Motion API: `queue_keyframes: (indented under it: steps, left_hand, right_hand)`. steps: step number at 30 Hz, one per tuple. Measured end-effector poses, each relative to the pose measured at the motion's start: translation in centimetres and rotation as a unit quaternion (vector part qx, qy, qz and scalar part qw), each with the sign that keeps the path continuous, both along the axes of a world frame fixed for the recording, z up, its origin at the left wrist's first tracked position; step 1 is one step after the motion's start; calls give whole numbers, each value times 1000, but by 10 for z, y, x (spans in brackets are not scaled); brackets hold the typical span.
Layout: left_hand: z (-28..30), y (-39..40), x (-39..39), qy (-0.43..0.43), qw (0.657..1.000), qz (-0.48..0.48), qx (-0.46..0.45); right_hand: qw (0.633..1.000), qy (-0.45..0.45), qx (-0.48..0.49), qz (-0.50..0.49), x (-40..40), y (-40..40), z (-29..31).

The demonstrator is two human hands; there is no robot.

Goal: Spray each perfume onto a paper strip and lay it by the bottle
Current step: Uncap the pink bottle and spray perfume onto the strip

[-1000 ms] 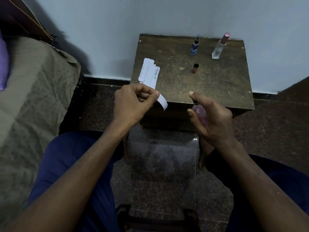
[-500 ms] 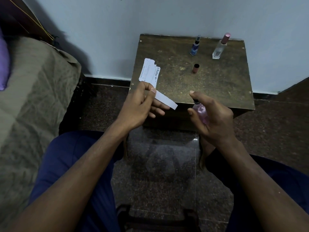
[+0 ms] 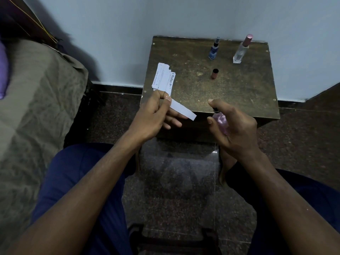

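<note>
Head view, left to right. Left hand [image 3: 152, 115] pinched a strip [image 3: 182, 109] by one end, free end pointing right toward the pink bottle [image 3: 220, 122]. Right hand [image 3: 237, 126] gripped that bottle, forefinger over the nozzle, just off the desk [image 3: 239, 92] front edge. Spare strips [image 3: 163, 78], cap [image 3: 214, 73], blue bottle [image 3: 213, 50], clear bottle [image 3: 241, 50] on desk. Step judged: spraying. Next needs nozzle aimed at strip, then press.

Worn on the head, looking forward and steeply down over both forearms onto the small scuffed brown wooden counter [image 3: 239, 85] against the pale wall; close, wide-angle.
</note>
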State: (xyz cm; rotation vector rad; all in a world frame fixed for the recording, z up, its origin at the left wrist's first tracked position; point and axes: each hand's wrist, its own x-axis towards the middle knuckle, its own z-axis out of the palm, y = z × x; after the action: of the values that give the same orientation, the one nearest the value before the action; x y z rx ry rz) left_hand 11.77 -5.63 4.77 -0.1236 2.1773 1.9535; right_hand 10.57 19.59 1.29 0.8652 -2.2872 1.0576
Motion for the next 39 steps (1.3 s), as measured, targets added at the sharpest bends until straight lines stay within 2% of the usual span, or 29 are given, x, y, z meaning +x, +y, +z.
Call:
queue_keyframes:
  steps: [14,22,27,36,39]
  left_hand:
    - [2,2,-1,-21,1000,10,0]
    - [-5,0,-3,-19,1000,6,3]
    - [-7,1,-2,-18,1000,10,6]
    - [-13,0,-1,-14,1000,16,-14]
    - [-19,-2,-4,-8,999,5,-39]
  right_hand:
    - [1000,-9,6,-1,2,3,3]
    - [999,-6,-33,-38,2,7,1]
    - [997,-45,-19,-55,3,4,2]
    - [973,-201,-97,-57,-2,-2,-1]
    - [972,-211,-93,-44,-4,-3,-1]
